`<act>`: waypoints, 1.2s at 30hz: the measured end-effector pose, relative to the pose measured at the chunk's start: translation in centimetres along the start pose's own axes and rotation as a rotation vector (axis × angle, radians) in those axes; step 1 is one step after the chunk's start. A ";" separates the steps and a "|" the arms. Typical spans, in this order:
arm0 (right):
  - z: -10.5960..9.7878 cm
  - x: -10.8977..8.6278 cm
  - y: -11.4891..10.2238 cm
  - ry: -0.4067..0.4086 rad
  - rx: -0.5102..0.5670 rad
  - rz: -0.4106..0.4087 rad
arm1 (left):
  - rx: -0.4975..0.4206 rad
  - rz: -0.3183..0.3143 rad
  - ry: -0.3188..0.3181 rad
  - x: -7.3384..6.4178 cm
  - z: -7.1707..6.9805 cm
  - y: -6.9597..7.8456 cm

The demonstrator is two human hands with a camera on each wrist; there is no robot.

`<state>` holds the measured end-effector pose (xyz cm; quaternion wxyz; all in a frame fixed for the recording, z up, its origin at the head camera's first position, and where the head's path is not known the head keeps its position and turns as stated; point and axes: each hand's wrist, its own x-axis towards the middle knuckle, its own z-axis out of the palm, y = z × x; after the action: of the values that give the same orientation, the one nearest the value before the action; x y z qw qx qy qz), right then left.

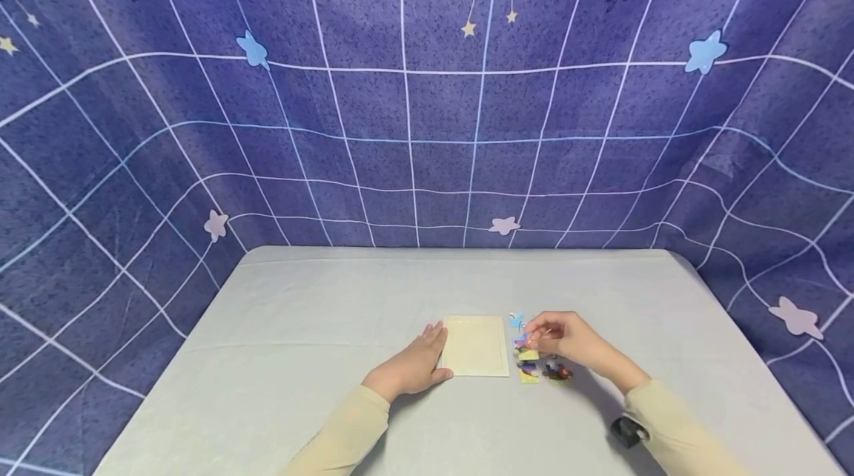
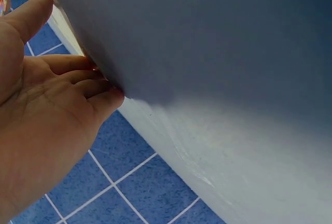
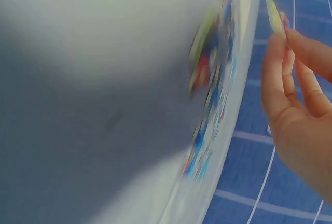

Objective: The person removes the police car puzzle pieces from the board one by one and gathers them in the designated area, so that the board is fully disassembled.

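Observation:
A square cream puzzle board with a raised rim lies on the table. My left hand rests at its left edge, the fingers extended and the thumb near the lower corner. In the left wrist view, the left hand touches the edge with its fingertips. My right hand is raised over the pieces right of the board. Between thumb and fingertips, the right hand pinches a small, thin puzzle piece, partly yellow-green, seen nearly edge-on.
Several colourful puzzle pieces lie just right of the board, and a dark one lies beneath the right hand. A pale cloth covers the table. Behind and beside it hangs a blue gridded curtain. A black device is on the right wrist.

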<state>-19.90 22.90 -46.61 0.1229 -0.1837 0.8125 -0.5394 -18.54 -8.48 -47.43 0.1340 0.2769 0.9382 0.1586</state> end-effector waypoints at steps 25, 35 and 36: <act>-4.7 -5.7 4.1 -0.007 0.060 0.076 | 0.001 0.015 0.004 -0.2 -0.3 -0.2; -3.8 -5.7 3.9 0.064 -0.089 0.040 | 0.006 0.016 0.005 -0.2 0.0 -0.3; -3.8 -5.7 3.9 0.070 -0.099 0.040 | 0.007 0.015 0.005 -0.2 0.0 -0.3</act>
<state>-16.88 29.89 -48.74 0.0957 -0.1544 0.8454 -0.5023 -18.50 -8.80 -47.48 0.1297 0.2842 0.9369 0.1572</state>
